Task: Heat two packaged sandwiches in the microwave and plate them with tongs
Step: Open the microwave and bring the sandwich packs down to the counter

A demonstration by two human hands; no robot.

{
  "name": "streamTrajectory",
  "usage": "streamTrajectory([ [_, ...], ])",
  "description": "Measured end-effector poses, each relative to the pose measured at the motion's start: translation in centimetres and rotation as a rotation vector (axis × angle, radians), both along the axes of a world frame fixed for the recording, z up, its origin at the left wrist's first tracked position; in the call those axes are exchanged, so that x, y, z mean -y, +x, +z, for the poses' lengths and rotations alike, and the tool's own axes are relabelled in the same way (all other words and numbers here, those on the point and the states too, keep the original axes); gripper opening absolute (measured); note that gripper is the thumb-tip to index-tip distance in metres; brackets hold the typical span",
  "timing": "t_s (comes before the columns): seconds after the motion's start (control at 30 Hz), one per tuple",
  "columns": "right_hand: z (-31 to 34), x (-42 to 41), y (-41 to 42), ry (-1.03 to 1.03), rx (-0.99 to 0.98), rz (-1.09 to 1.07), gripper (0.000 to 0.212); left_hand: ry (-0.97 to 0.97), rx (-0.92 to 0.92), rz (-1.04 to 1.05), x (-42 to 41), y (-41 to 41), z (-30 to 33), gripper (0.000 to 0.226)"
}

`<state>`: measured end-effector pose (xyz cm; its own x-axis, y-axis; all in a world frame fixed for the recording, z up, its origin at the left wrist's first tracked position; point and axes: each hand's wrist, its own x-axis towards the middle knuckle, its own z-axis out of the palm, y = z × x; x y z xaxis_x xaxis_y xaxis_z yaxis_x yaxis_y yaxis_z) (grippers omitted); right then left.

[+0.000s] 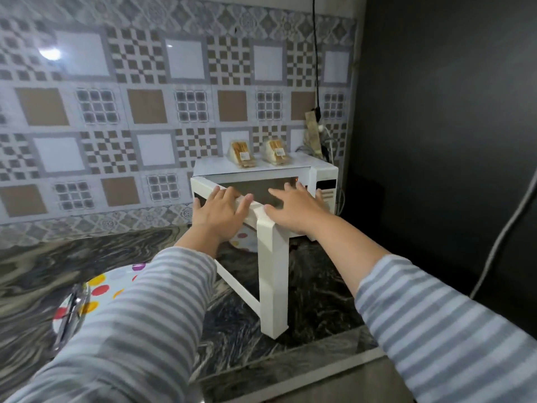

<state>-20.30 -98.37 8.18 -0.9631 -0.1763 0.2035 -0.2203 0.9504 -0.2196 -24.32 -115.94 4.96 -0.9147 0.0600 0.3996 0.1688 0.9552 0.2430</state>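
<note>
Two packaged triangular sandwiches, one on the left (239, 154) and one on the right (276, 152), stand side by side on top of the white microwave (261, 170). The microwave door (273, 271) is swung open toward me. My left hand (219, 212) lies over the door's top edge, fingers draped across it. My right hand (293, 207) hovers in front of the open cavity, fingers spread and holding nothing. At the lower left, metal tongs (71, 309) rest on a polka-dot plate (113, 279), which my left sleeve partly hides.
A second polka-dot plate (242, 239) shows below my left hand, beside the microwave. A power strip (313, 132) and a hanging black cable (316, 53) are behind the microwave. A dark wall (436, 141) closes off the right. The marble counter's front edge (290, 370) runs near me.
</note>
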Motion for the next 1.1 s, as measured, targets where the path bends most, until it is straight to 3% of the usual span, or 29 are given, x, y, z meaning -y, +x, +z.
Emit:
streamTrajectory([
  [0.17, 0.2, 1.9, 0.9, 0.018, 0.033, 0.045, 0.072, -0.091, 0.21, 0.022, 2.6, 1.5, 1.8, 0.058],
  [0.33, -0.2, 4.3, 0.9, 0.01, 0.065, 0.103, 0.079, -0.018, 0.315, 0.019, 5.0, 2.5, 2.9, 0.054],
  [0.6, -0.6, 5.8, -0.8, -0.056, -0.037, 0.096, 0.063, 0.021, 0.274, 0.084, 6.5, 1.9, 4.7, 0.043],
  [0.77, -0.8, 4.3, -3.3, -0.036, -0.019, 0.071, 0.053, -0.007, 0.261, 0.016, 3.5, 0.3, 7.1, 0.042],
  [1.1, 0.5, -0.6, -14.6, -0.119, -0.125, 0.022, 0.049, 0.001, 0.169, -0.004, -0.8, -10.6, 7.9, 0.042],
])
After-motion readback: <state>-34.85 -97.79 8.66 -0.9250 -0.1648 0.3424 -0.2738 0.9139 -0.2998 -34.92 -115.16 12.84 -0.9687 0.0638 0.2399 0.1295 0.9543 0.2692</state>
